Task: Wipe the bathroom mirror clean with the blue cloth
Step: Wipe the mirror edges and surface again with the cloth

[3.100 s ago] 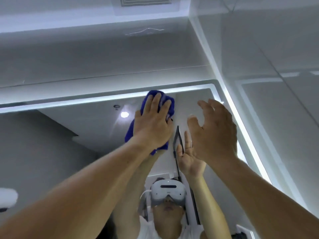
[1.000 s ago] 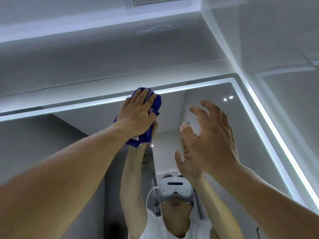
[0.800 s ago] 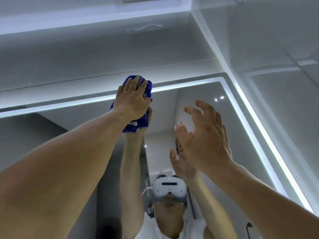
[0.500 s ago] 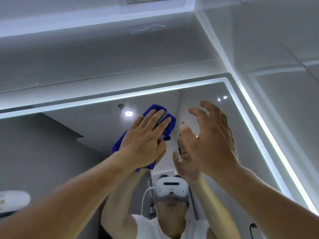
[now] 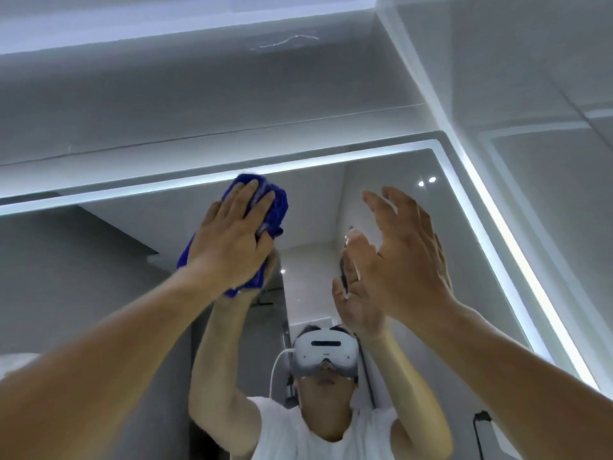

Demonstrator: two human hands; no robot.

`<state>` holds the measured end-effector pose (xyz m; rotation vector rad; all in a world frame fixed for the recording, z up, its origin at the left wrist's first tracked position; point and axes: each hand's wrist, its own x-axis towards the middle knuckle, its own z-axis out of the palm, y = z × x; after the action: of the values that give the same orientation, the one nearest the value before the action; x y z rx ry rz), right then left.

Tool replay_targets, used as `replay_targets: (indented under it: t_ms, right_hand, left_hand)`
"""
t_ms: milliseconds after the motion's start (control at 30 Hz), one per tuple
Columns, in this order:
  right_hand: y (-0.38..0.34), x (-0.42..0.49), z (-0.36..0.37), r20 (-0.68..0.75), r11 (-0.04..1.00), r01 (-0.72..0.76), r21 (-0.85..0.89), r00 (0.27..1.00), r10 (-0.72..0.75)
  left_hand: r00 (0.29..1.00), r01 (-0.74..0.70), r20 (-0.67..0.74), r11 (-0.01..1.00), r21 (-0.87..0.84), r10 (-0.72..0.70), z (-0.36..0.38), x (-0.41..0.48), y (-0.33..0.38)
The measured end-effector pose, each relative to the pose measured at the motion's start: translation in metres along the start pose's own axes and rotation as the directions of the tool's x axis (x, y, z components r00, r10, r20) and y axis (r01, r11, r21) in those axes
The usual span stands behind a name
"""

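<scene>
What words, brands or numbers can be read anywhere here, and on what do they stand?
No text is readable.
On the headset reflected in the mirror: a dark strip on its front; any mark there is too blurred to read.
On the cloth: a pale patch, perhaps a tag; no legible print.

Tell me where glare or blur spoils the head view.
Head view: the light strip along the top and right of the mirror blows out white; left hand and blue cloth look slightly smeared; two spotlight reflections dot its upper right.
</scene>
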<state>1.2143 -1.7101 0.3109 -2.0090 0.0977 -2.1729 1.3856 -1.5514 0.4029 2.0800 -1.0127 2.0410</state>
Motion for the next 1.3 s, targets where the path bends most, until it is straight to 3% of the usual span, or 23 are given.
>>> replay_targets:
  t_ms: [233,400,467,567,667,767,867,1067,1300]
  right_hand:
    - [-0.009,-0.032,0.019,0.001,0.998,-0.031,0.053,1.0,0.031]
    - [-0.005,-0.058,0.024,0.021,1.0,-0.008,0.02,1.0,0.008]
    - [-0.002,-0.063,0.025,0.062,1.0,-0.017,-0.003,0.998,0.017]
    - [0.002,-0.063,0.023,0.081,0.999,-0.022,-0.037,0.996,0.025]
    - [0.003,-0.064,0.018,0.052,0.999,-0.004,-0.053,0.999,0.007]
    - [0.006,-0.063,0.014,0.046,0.996,0.034,-0.084,0.999,-0.03]
    - [0.012,-0.062,0.014,0.04,0.997,0.027,-0.076,0.999,-0.024]
    - [0.007,-0.071,0.014,0.025,0.999,-0.031,-0.02,0.999,0.031]
    - [0.002,-0.099,0.006,0.038,1.0,-0.008,-0.027,0.999,0.009]
  left_hand:
    - [0.977,-0.214,0.027,0.977,0.003,0.214,0.034,-0.181,0.054]
    - [0.845,-0.514,0.244,0.849,0.124,0.476,0.04,-0.213,0.051]
    - [0.809,-0.582,0.185,0.805,0.115,0.559,0.036,-0.192,0.038]
    - [0.911,-0.412,0.058,0.904,0.115,0.407,0.019,-0.122,0.017]
    - [0.999,-0.039,0.01,0.999,-0.021,0.039,0.002,-0.036,-0.007]
    - [0.98,0.198,0.038,0.971,-0.134,-0.195,-0.004,0.029,-0.014]
    - [0.969,0.246,0.014,0.955,-0.166,-0.247,-0.003,0.045,0.001]
    - [0.997,-0.077,-0.024,0.997,-0.023,0.077,0.009,-0.05,0.044]
    - [0.916,-0.399,0.052,0.917,0.028,0.397,0.042,-0.223,0.078]
